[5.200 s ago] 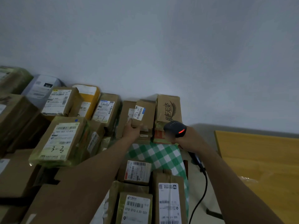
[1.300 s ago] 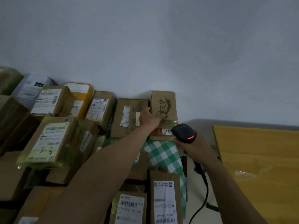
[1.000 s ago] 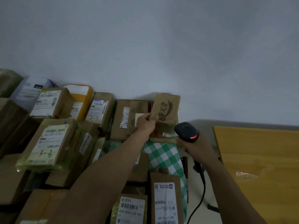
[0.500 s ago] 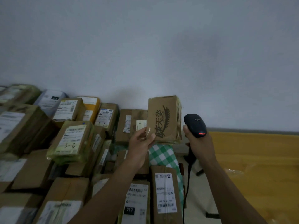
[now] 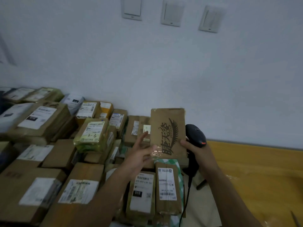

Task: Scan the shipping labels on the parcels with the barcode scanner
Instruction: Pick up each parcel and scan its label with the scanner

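Note:
My left hand (image 5: 139, 156) holds a flat brown parcel (image 5: 168, 135) upright in the air by its lower left corner, one finger stretched upward beside it. The side facing me bears black brush characters and a feather print, with no shipping label in sight. My right hand (image 5: 198, 153) grips the black barcode scanner (image 5: 196, 135), whose red light glows, just right of the parcel. That hand's thumb touches the parcel's right edge. The scanner's cable (image 5: 185, 202) hangs down.
Many labelled parcels cover the left and the foreground, among them a green-wrapped one marked 3-3 (image 5: 91, 133) and two upright ones (image 5: 166, 185) below my hands on a green checked cloth (image 5: 179, 163). A yellow table (image 5: 254, 169) lies at the right. Wall switches (image 5: 132, 8) are above.
My left hand has taken the printed brown parcel out of the back row by the wall and raised it toward me. The scanner has come up beside it, and my view has tilted upward.

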The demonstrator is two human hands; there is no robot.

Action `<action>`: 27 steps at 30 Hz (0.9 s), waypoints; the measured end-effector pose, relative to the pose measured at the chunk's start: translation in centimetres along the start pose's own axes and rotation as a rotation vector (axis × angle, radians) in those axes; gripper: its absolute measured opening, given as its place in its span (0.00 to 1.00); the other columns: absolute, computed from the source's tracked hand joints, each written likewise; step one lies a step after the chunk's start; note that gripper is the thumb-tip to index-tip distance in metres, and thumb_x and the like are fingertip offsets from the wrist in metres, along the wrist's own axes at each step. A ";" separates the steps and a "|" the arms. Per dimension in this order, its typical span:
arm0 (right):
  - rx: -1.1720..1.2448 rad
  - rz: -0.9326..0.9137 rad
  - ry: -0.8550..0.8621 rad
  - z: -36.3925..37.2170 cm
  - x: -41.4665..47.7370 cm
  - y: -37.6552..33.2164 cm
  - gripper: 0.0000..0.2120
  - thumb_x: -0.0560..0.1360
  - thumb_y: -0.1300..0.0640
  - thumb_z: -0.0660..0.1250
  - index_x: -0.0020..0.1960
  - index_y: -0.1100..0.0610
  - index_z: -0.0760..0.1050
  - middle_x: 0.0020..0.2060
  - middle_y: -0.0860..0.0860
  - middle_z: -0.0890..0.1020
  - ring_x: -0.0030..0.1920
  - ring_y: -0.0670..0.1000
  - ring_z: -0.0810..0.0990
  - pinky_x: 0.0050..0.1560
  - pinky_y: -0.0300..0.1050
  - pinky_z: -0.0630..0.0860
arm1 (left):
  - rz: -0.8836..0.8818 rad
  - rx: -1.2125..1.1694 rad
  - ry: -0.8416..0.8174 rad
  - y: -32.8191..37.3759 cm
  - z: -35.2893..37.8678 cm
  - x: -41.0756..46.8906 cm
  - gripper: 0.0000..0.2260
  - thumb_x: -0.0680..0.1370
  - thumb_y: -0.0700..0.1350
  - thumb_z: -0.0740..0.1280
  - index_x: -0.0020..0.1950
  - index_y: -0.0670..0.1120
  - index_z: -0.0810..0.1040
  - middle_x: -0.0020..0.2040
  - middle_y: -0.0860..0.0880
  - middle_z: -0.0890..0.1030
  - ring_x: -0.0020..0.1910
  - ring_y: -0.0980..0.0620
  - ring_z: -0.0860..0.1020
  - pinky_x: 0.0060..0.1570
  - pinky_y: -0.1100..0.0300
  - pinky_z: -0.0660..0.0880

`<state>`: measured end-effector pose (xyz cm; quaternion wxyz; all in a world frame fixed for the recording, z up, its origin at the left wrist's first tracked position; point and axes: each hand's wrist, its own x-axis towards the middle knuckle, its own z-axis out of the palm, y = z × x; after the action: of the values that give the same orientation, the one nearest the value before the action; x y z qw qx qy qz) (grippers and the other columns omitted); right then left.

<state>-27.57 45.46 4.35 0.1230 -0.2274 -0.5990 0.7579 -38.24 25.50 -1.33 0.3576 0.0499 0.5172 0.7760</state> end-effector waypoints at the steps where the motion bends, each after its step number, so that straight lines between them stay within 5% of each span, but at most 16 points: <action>1: 0.016 -0.002 -0.030 0.1 -0.5 0.1 0.14 0.76 0.65 0.72 0.61 0.63 0.82 0.55 0.61 0.87 0.55 0.62 0.86 0.57 0.57 0.84 | 0.002 0.007 -0.037 0.3 -0.1 -0.6 0.31 0.72 0.42 0.77 0.72 0.59 0.71 0.64 0.46 0.84 0.62 0.44 0.82 0.64 0.44 0.77; 7: -0.152 -0.065 0.205 0.4 -0.8 0.9 0.13 0.74 0.59 0.78 0.58 0.54 0.84 0.48 0.49 0.89 0.54 0.54 0.87 0.50 0.50 0.83 | 0.186 0.300 0.239 1.5 1.7 -2.9 0.39 0.60 0.58 0.85 0.69 0.60 0.75 0.59 0.57 0.84 0.59 0.53 0.82 0.61 0.48 0.80; 9: -0.147 -0.102 0.227 0.7 -1.0 1.1 0.12 0.73 0.54 0.80 0.55 0.49 0.83 0.48 0.49 0.88 0.54 0.53 0.87 0.50 0.51 0.83 | 0.255 0.360 0.319 1.5 2.7 -3.6 0.37 0.62 0.56 0.85 0.67 0.60 0.74 0.57 0.61 0.81 0.54 0.63 0.80 0.56 0.59 0.80; 12: -0.173 -0.118 0.194 1.6 -2.0 1.0 0.20 0.68 0.43 0.82 0.57 0.44 0.83 0.50 0.47 0.88 0.55 0.52 0.87 0.56 0.58 0.83 | 0.341 0.370 0.274 1.1 4.6 -4.5 0.35 0.65 0.50 0.85 0.67 0.59 0.72 0.58 0.58 0.80 0.50 0.68 0.80 0.43 0.72 0.77; 14: -0.156 -0.150 0.149 2.0 -2.8 0.9 0.24 0.66 0.41 0.82 0.59 0.45 0.83 0.53 0.49 0.88 0.56 0.53 0.87 0.60 0.61 0.82 | 0.362 0.449 0.241 0.5 5.5 -4.9 0.29 0.70 0.57 0.80 0.67 0.62 0.73 0.60 0.59 0.79 0.53 0.68 0.78 0.43 0.73 0.76; 16: -0.058 -0.150 0.114 1.6 -3.2 0.7 0.24 0.67 0.47 0.81 0.61 0.50 0.83 0.55 0.53 0.88 0.57 0.57 0.86 0.61 0.62 0.81 | 0.380 0.440 0.208 0.2 5.5 -5.2 0.14 0.76 0.62 0.70 0.62 0.66 0.78 0.60 0.60 0.81 0.57 0.65 0.78 0.49 0.69 0.77; 18: 0.016 -0.139 0.063 1.1 -3.8 0.3 0.21 0.70 0.60 0.79 0.62 0.56 0.82 0.55 0.57 0.87 0.56 0.61 0.86 0.55 0.58 0.83 | 0.375 0.317 0.193 0.0 4.8 -5.2 0.10 0.77 0.59 0.69 0.58 0.66 0.83 0.61 0.58 0.82 0.63 0.57 0.79 0.61 0.55 0.79; 20: 0.024 -0.132 0.023 1.0 -4.4 -0.2 0.20 0.71 0.69 0.76 0.62 0.60 0.81 0.54 0.59 0.87 0.54 0.61 0.87 0.48 0.53 0.85 | 0.354 0.311 0.193 0.2 4.1 -5.1 0.18 0.72 0.59 0.75 0.63 0.65 0.81 0.67 0.62 0.77 0.66 0.59 0.76 0.68 0.48 0.75; 23: 0.081 -0.100 0.048 0.7 -4.5 -0.1 0.16 0.74 0.70 0.74 0.61 0.64 0.81 0.52 0.61 0.87 0.50 0.62 0.87 0.43 0.51 0.84 | 0.199 0.249 0.181 0.9 3.2 -4.6 0.49 0.59 0.59 0.84 0.76 0.65 0.66 0.67 0.62 0.76 0.60 0.58 0.78 0.64 0.44 0.76; 27: 0.007 -0.077 0.074 0.3 -4.3 0.7 0.15 0.76 0.68 0.73 0.63 0.64 0.81 0.56 0.57 0.87 0.55 0.60 0.87 0.53 0.57 0.84 | 0.078 0.073 0.069 1.0 2.5 -4.4 0.42 0.66 0.51 0.82 0.77 0.60 0.67 0.61 0.48 0.85 0.58 0.43 0.84 0.60 0.36 0.80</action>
<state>-23.95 43.01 4.59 0.1747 -0.2317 -0.5995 0.7459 -34.42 24.56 1.92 0.3068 0.0564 0.5546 0.7714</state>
